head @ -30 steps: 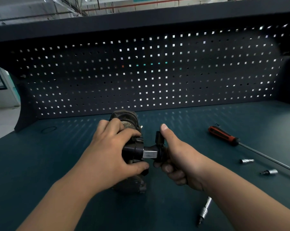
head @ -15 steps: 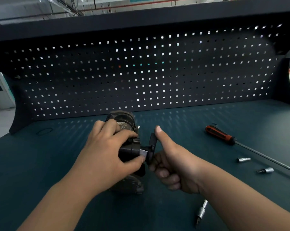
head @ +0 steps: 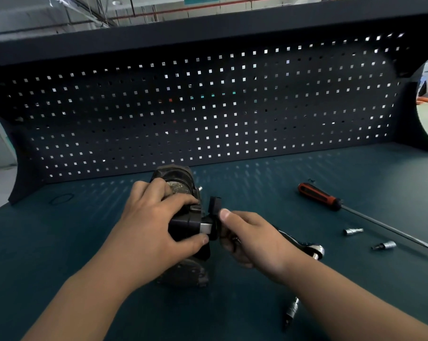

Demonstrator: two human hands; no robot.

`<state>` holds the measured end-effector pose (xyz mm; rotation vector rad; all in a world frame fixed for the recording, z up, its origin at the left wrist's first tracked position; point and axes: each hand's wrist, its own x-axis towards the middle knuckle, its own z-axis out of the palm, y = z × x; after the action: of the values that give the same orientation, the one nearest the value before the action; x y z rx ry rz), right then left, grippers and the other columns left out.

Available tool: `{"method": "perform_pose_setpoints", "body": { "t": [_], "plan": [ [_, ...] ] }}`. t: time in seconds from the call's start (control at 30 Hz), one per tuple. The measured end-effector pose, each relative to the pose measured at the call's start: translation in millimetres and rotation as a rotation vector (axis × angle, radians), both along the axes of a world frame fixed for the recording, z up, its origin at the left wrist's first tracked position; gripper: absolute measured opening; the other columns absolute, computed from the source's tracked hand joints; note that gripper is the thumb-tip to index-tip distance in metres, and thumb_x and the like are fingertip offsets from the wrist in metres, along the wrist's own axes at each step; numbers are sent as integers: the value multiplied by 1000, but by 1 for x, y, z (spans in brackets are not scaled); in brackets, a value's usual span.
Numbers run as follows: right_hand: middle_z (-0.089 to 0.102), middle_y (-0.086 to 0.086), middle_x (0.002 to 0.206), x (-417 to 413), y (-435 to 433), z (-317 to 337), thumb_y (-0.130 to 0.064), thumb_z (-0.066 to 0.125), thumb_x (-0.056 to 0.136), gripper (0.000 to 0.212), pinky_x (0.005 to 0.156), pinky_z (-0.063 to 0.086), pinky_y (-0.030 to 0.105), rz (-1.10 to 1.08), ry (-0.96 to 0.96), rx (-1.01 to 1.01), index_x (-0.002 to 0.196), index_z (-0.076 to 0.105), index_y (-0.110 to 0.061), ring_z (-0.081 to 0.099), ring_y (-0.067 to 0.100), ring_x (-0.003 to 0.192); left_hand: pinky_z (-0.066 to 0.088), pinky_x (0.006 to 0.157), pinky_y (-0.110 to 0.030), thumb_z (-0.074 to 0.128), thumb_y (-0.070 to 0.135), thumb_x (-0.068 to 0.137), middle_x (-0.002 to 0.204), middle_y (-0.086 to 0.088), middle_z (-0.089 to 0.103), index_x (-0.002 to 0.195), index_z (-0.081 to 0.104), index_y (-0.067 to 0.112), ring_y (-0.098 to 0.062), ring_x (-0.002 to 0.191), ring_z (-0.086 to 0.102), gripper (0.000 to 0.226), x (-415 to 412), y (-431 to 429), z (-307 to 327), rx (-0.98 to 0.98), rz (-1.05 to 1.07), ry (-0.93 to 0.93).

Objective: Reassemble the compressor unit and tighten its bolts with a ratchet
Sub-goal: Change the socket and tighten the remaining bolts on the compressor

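"Fingers [head: 183, 200] of the left hand [head: 154, 232]: clamped on what?"

"Curled round the black plastic block on the compressor unit [head: 176, 175], which stands on the workbench [head: 85, 242] before the pegboard [head: 208, 107]. Right hand [head: 254, 239]: thumb and fingers pinch a small black fitting [head: 214, 205], set against the block's bright metal tab [head: 205, 228]."

"How is the fitting best seated?"

"Brace the unit, line the fitting square with the tab, press straight without rocking; bolts afterwards. A chrome ratchet [head: 315, 251] shows by the right wrist; whether it is gripped cannot be told."

"Materials?"

"Housing: dull, grimy cast metal, rounded. Sockets [head: 353, 231]: polished, cylindrical. Screwdriver [head: 316, 195]: red-and-black handle, long thin shaft."
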<state>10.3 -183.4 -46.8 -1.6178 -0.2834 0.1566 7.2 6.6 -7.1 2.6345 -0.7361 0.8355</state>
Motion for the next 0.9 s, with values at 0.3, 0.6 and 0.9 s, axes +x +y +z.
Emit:
{"method": "perform_pose_setpoints", "body": {
  "t": [0.3, 0.6, 0.9],
  "plan": [
    [51, 3, 57, -2, 11, -4, -7, 47, 95, 19, 37, 23, 15, 204, 141, 419, 113, 49, -3, 27, 5, 32, 35, 81, -27, 54, 71, 54, 95, 28, 32, 109, 64, 34, -7, 94, 27, 67, 2, 2, -1, 10, -22, -24],
    [55, -21, 48, -4, 5, 1, -7, 45, 99, 24, 42, 35, 6, 117, -207, 30, 112, 65, -7, 48, -6, 39, 32, 79, -23, 54, 79, 49, 95, 28, 33, 113, 63, 32, -6, 95, 27, 81, 0, 1, 0, 1, -22, -2],
    [73, -1, 103, -4, 3, 3, -14, 57, 94, 22, 93, 49, 32, -42, -400, -189, 110, 70, -20, 65, 14, 102, 31, 79, -16, 54, 76, 53, 92, 24, 35, 111, 65, 30, -7, 95, 30, 75, -1, 0, 1, -36, -38, -9]
  ]
}}
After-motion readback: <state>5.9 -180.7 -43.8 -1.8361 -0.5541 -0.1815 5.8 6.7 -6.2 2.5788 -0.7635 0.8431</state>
